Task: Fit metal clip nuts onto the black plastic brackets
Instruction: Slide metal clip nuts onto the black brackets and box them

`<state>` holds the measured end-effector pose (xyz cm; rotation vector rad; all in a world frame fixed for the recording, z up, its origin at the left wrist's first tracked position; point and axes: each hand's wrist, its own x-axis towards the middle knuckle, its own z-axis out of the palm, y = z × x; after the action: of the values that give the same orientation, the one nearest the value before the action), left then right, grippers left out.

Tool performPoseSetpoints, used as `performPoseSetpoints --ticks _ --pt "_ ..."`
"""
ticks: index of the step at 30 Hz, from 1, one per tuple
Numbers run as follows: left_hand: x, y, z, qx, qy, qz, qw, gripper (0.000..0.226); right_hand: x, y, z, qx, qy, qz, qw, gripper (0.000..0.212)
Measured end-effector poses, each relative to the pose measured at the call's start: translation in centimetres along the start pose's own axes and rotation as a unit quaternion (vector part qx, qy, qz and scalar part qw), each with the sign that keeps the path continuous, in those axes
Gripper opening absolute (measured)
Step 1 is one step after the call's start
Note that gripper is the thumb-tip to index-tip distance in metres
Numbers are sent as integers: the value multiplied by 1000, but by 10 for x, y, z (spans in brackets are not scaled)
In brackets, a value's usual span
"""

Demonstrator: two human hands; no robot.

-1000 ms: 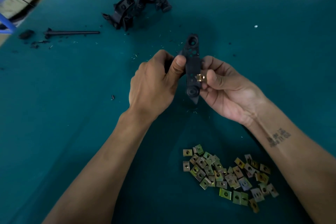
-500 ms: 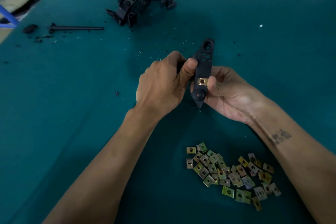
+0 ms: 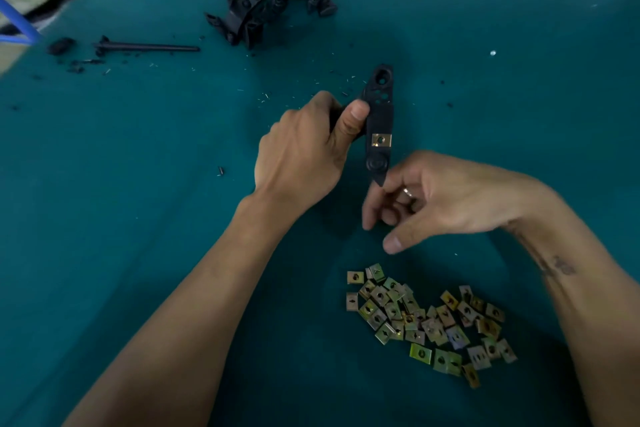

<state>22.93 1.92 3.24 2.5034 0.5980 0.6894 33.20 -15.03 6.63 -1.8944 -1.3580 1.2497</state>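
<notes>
Below and toward the wrist side of the right hand [image 3: 446,198]: the loose clip nuts [image 3: 426,322], next in reach.

Right fingers [image 3: 374,215] hang loosely spread and hold nothing, their tips pointing down at the counter [image 3: 138,184] just beyond the pile's near edge; this hand is judged the one to pick, being far nearer the pile than the left hand [image 3: 304,152]. Left fingers and thumb grip the black bracket [image 3: 379,121] at mid-length, its long axis running away from the person, lower tip just above the right fingers. One fitted clip nut [image 3: 381,140] sits across the bracket just below the left thumb. Spare brackets [image 3: 273,0] lie well beyond both hands.
</notes>
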Motion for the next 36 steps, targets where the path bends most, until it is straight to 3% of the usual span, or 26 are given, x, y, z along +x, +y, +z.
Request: performPoseSetpoints --ticks 3,17,21,27,31,36 --pt "0 0 0 -8 4 1 1000 58 2 -14 9 -124 3 9 992 25" --pt "-3 4 3 4 -29 11 1000 58 -2 -32 35 -252 -19 37 967 10" --pt "-4 5 3 -13 -22 -5 1000 63 0 -25 26 -167 -15 8 986 11" --pt "-5 5 1 -33 -15 -17 999 63 6 2 6 81 11 -48 995 4" --pt "-5 4 2 -15 -21 -11 1000 69 6 23 -8 291 48 -76 953 12" --pt "-6 3 4 10 -25 4 1000 70 8 29 -14 405 157 -127 892 9"
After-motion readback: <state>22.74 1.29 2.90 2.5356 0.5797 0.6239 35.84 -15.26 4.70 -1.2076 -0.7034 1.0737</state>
